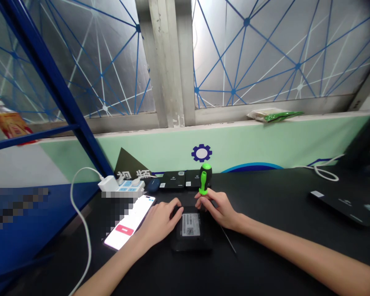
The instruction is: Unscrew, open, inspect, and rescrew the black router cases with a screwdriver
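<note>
A flat black device box with a white printed label lies in front of me on the black table. My left hand is at its far left corner, thumb and fingers closed around the edge. In my right hand is a screwdriver with a green and black handle, held upright over the far right part of the box. My fingers hide its tip. A thin metal rod slants out from below my right hand; its far end is hidden.
Left of the box lies a lit phone, near a power strip with a white charger and cable. Two black boxes stand at the back by the wall. Another black box lies far right.
</note>
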